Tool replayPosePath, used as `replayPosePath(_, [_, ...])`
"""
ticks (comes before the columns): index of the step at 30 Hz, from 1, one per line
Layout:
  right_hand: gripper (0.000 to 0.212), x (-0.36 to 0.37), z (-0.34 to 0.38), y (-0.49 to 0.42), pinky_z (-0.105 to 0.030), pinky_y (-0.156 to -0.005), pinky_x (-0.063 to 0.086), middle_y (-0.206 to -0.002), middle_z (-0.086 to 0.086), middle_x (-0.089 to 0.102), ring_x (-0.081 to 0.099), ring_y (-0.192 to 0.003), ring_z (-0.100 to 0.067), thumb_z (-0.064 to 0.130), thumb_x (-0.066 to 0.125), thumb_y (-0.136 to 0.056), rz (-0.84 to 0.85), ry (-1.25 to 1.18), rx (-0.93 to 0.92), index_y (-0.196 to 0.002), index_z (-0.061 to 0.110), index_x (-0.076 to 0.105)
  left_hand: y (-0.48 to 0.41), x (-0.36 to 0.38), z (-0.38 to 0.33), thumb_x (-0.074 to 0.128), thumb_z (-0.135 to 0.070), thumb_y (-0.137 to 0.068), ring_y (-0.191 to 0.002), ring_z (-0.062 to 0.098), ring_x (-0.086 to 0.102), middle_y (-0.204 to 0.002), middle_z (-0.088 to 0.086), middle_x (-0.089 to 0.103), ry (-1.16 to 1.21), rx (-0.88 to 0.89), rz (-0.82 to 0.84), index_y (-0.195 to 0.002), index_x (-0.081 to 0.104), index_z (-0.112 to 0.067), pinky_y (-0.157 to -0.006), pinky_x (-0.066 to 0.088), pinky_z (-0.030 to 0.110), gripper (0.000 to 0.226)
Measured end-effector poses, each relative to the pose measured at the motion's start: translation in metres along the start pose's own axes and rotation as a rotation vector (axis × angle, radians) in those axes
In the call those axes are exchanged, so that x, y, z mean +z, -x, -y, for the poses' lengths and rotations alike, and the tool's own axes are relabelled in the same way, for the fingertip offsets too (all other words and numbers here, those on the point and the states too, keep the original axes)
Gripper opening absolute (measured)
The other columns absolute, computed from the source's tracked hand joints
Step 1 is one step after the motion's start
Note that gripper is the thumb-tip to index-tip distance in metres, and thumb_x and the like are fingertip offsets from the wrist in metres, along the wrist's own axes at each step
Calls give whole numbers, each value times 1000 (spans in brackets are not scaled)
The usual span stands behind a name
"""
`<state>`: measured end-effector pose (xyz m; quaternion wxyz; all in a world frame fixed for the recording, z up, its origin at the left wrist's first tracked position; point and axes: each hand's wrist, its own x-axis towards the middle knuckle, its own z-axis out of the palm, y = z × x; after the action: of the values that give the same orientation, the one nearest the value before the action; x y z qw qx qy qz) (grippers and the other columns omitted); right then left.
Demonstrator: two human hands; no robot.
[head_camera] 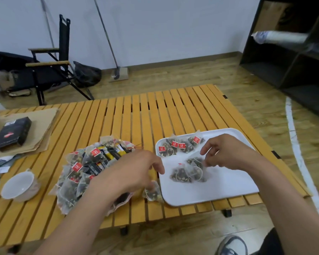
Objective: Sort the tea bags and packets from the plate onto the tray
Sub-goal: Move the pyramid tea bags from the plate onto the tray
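A patterned plate (119, 204) at the table's front left is heaped with pyramid tea bags (77, 167) with red tags and black-and-yellow packets (110, 153). To its right lies a white tray (215, 190). A row of tea bags (180, 146) lines the tray's far left corner, and a small cluster (184, 174) lies in its middle. My left hand (131, 173) hovers over the plate's right edge, its lower fingers closed on a tea bag (154, 193) between plate and tray. My right hand (228, 153) pinches a tea bag (196, 160) resting on the tray.
A white cup (18, 186) stands left of the plate. A black box (13, 133) lies on brown paper at the table's far left. A folding chair (50, 67) and a broom (118, 72) stand behind the slatted table; a black shelf (293, 57) is to the right.
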<state>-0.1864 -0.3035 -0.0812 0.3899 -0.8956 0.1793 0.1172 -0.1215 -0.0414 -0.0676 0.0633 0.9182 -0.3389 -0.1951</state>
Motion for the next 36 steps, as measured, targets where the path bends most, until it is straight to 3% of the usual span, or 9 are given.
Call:
replayPosePath(6, [37,16,9,7,-24,-54,47,-78,1,76,68,-61,-8,40,96,-60,146,141,-13,-85,23,75,-5,19,-2,82,-24,-79,-83,7,65,-85,-14,70,-83,-10,44,-88,79,-29,-70,54,26,11])
replayPosePath(10, [17,18,6,2,-24,-57,49,-78,5,75,70,-70,-13,10,82,-76,152,207,-27,-85,23,77,-5,4,-1,80,-33,-85,-75,-4,63,-79,-20,73,88,103,-47,-90,81,-30,-66,50,20,6])
replayPosePath(15, [19,-10,-1,6,-27,-63,50,-78,1,79,74,-69,-12,26,87,-77,78,-31,0,-89,17,76,-17,19,-24,77,-45,-86,-81,0,63,-90,-19,71,145,186,-167,-99,77,-34,-76,57,38,17])
replayPosePath(18, [33,-11,-5,-7,-24,-55,43,-74,5,73,72,-66,-12,43,89,-73,-168,-49,17,-92,23,72,-22,35,-28,75,-67,-76,-83,0,57,-92,-18,62,125,131,-175,-100,70,-36,-71,52,33,39])
replayPosePath(21, [44,4,-6,-19,-27,-61,48,-82,10,69,71,-72,-13,58,87,-67,-164,63,22,-95,31,68,-25,49,-30,65,-80,-74,-100,4,56,-114,-20,51,88,122,-260,-109,55,-41,-72,46,31,53])
replayPosePath(25, [8,16,-10,-26,-29,-66,55,-71,6,72,70,-69,-13,24,76,-85,-91,134,-29,-80,29,73,-26,61,-36,61,-76,-81,-119,6,50,-135,-17,45,124,158,-295,-128,46,-40,-83,47,31,61])
replayPosePath(29, [31,-2,-20,-21,-26,-61,51,-71,2,73,65,-66,-13,-3,74,-81,-101,-3,-57,-72,26,75,-28,64,-36,64,-68,-85,-114,3,51,-123,-19,51,102,192,-250,-117,56,-39,-86,49,30,44])
replayPosePath(33, [26,-22,-29,-6,-29,-74,52,-79,4,79,70,-78,-11,2,88,-67,132,59,40,-75,26,83,-31,70,-39,64,-67,-85,-114,3,50,-122,-19,49,104,200,-239,-111,57,-38,-88,50,32,39])
replayPosePath(36, [12,-32,-28,-1,-31,-80,52,-83,4,80,69,-87,-12,24,93,-68,31,-41,64,-76,24,83,-31,73,-43,66,-63,-87,-112,4,49,-120,-19,49,95,199,-243,-106,59,-37,-86,50,31,33])
